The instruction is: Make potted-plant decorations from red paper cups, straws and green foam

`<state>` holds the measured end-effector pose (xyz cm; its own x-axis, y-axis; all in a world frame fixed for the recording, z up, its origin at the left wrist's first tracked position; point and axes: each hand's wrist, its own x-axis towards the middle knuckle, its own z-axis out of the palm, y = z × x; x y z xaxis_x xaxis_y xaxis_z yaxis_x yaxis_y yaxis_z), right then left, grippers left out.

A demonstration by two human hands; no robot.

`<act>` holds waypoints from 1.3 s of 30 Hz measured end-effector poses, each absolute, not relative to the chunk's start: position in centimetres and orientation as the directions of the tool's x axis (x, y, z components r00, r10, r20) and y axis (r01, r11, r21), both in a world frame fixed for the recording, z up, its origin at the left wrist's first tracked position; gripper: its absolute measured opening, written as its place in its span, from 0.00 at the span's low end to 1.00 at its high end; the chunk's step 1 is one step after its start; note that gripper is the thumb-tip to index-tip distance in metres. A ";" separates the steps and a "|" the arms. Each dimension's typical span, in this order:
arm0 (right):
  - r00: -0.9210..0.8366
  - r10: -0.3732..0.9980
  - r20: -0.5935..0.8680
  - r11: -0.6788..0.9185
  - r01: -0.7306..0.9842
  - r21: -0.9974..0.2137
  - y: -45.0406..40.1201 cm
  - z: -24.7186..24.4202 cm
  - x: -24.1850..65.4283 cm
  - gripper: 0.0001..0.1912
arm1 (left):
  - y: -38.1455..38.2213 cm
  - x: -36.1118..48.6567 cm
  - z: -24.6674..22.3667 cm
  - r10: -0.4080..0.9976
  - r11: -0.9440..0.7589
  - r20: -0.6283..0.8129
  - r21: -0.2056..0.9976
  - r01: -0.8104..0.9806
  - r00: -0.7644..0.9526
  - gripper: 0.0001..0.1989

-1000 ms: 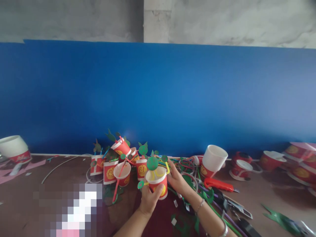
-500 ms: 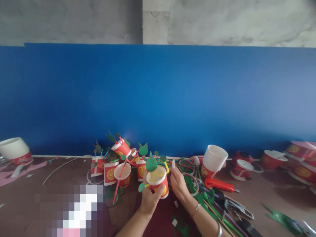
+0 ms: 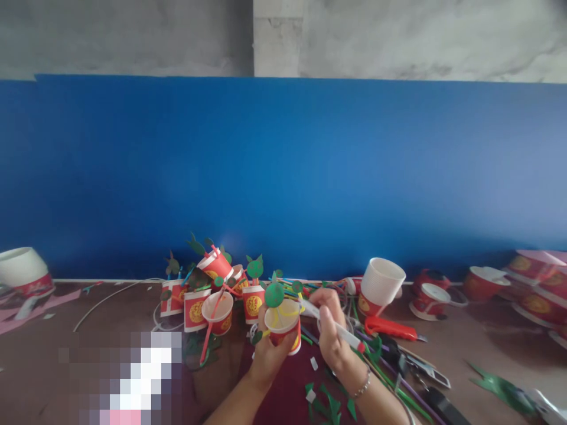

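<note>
My left hand (image 3: pixel 270 354) is wrapped round a red and white paper cup (image 3: pixel 283 330) near the middle. A round green cutout (image 3: pixel 274 293) with a pointed top stands at the cup's rim, and yellow straws (image 3: pixel 283 316) run inside it. To the right, my right hand (image 3: pixel 330 330) holds a white pen (image 3: pixel 349 337) with a red end. The pen's other end points toward the green disc (image 3: pixel 297 287) at the cup's right side; whether they touch I cannot tell.
Several decorated red cups (image 3: pixel 197 310) stand to the left. A large white cup (image 3: pixel 383 283), a red cutter (image 3: pixel 392 328), scissors (image 3: pixel 425 372), straws and green scraps (image 3: pixel 330 401) lie to the right and front. Stacked cups (image 3: pixel 538 283) are at far right.
My right hand has turned, so the white pen now shows lengthwise across it, tilted toward the cup's right side. My left hand still holds the cup in nearly the same place.
</note>
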<state>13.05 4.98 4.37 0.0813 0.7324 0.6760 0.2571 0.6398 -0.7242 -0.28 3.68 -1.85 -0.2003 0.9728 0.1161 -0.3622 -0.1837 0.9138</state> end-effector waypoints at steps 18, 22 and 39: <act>0.004 0.672 0.741 0.690 0.360 -0.628 5.1 3.2 11.5 0.08 | 3.2 -0.1 -0.3 0.967 -0.250 0.251 0.926 -0.283 -0.036 0.29; 0.011 0.672 0.741 0.680 0.388 -0.622 5.1 3.3 11.6 0.08 | 3.2 0.0 -0.2 0.965 -0.256 0.262 0.919 -0.300 -0.018 0.29; 0.021 0.679 0.733 0.661 0.415 -0.625 5.0 3.4 11.7 0.08 | 3.4 0.0 -0.9 0.968 -0.248 0.250 0.921 -0.300 -0.030 0.30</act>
